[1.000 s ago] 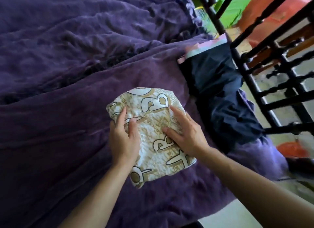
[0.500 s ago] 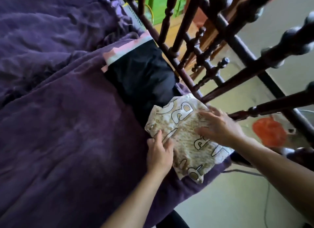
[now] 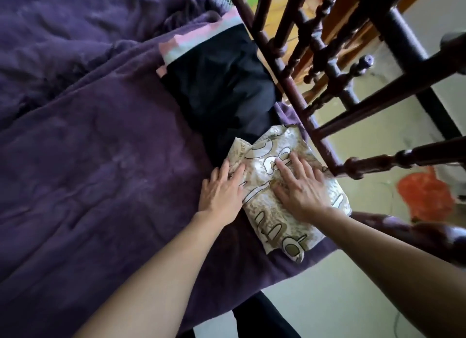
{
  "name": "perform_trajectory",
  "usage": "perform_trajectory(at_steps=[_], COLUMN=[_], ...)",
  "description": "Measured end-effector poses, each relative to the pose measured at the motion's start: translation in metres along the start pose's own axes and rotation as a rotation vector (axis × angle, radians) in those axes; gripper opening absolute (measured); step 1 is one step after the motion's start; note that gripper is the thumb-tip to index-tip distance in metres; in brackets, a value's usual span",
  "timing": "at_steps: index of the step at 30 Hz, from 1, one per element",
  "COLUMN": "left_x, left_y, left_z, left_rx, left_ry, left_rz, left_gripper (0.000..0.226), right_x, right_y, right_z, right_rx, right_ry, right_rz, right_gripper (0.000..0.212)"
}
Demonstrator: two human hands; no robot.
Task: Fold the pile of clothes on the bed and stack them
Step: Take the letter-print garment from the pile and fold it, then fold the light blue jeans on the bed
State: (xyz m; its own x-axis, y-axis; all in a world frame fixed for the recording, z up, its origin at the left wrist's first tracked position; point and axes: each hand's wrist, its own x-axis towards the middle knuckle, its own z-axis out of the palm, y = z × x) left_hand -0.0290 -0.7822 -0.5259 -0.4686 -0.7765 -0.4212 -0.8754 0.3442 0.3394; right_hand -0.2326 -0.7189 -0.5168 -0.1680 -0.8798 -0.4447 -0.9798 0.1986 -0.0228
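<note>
Head view gives me a folded printed garment (image 3: 272,224) lying near the edge of the bed, just beside the dark wooden footboard rail (image 3: 290,85). Its cloth is cream with a fine tan pattern, crossed by large rounded letter shapes outlined in dark brown. It is folded into a rough rectangle, with its near corner rumpled and hanging toward the bed's edge. Its far end overlaps the near end of a folded black garment (image 3: 222,85), which stretches away along the rail. At the far end of that black piece I see a pink and pale striped cloth (image 3: 199,39) showing from beneath it. All of this rests on a wrinkled purple blanket (image 3: 88,148) that covers the bed.

My left hand (image 3: 222,189) lies flat with its fingers straight and close together. Its fingertips touch the left edge of the printed garment, while the palm sits over the dark cloth beside it. My right hand (image 3: 300,189) is spread wide, palm down, and presses on the middle of the printed garment with fingers pointing away from me. Neither hand pinches or grips anything. Both bare forearms reach in from the bottom of the frame.

Beyond the rail I see a pale floor (image 3: 327,300) with an orange patch (image 3: 426,194) on it.
</note>
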Motion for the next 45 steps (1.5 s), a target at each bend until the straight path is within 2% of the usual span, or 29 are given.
perform_trajectory(at_steps=[3,6,8,11,17,22,26,32,41,45], left_x=[-0.04,-0.098,-0.143,-0.22,-0.395,-0.542,-0.655,-0.78,-0.881,-0.913], left_y=[-0.013,-0.041,-0.065,-0.107,-0.188,-0.236,-0.272,-0.325,-0.42,-0.497], left_z=[-0.02,-0.037,-0.049,-0.061,-0.057,-0.036,-0.03,-0.038,-0.055,-0.068], left_rx=[0.003,-0.029,-0.061,-0.108,-0.185,-0.271,-0.274,-0.261,-0.298,-0.294], left_ry=[-0.002,-0.03,-0.023,0.034,0.185,0.293,0.355,0.428,0.572,0.548], left_rz=[-0.076,-0.198,-0.267,-0.407,-0.726,-0.882,-0.971,-1.072,-1.124,-1.152], left_gripper=[0.047,0.033,0.031,0.029,0.031,0.028,0.02,0.016,0.011,0.017], right_x=[-0.01,-0.027,-0.038,-0.06,-0.126,-0.212,-0.282,-0.362,-0.403,-0.393], right_y=[-0.017,-0.058,-0.096,-0.161,-0.308,-0.427,-0.516,-0.629,-0.77,-0.85], right_z=[-0.022,-0.046,-0.058,-0.068,-0.067,-0.05,-0.038,-0.037,-0.032,-0.021], right_rx=[-0.026,0.028,0.035,0.035,-0.122,-0.155,-0.131,-0.133,-0.149,-0.147], right_ry=[0.045,0.104,0.08,0.027,-0.054,-0.015,-0.03,-0.052,-0.098,-0.108], right_rz=[-0.028,-0.16,-0.246,-0.379,-0.689,-0.897,-1.04,-1.154,-1.252,-1.263], right_gripper=[0.059,0.049,0.044,0.037,0.024,0.023,0.024,0.022,0.023,0.017])
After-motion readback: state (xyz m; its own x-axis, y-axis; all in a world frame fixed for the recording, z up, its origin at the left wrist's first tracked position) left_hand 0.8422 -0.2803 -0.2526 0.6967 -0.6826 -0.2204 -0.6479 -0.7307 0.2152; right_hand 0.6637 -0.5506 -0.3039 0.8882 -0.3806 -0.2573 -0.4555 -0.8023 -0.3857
